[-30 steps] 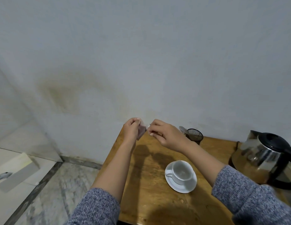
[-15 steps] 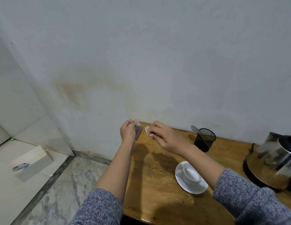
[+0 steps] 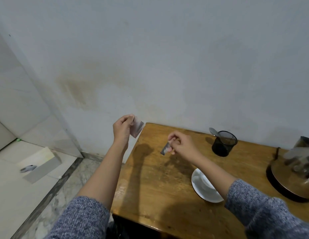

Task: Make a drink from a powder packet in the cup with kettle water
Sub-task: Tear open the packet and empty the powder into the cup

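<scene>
My left hand [image 3: 122, 129] pinches a small powder packet [image 3: 138, 129] above the table's far left corner. A torn-off strip of the packet [image 3: 165, 149] hangs from the fingers of my right hand [image 3: 182, 146], a little above the wooden table [image 3: 153, 183]. The white cup [image 3: 204, 181] stands on its white saucer [image 3: 200, 192], partly hidden by my right forearm. At the right edge sits the glass kettle [image 3: 295, 171], blurred and cut off by the frame.
A black mesh holder [image 3: 223, 143] with a spoon [image 3: 214, 131] in it stands at the back of the table by the wall. Left of the table the floor drops to tiles, where a pale box [image 3: 40, 165] lies.
My hands were together at the packet; now they have parted. The right hand has dropped toward the table with a torn strip, while the left keeps the packet raised. The view shifted left.
</scene>
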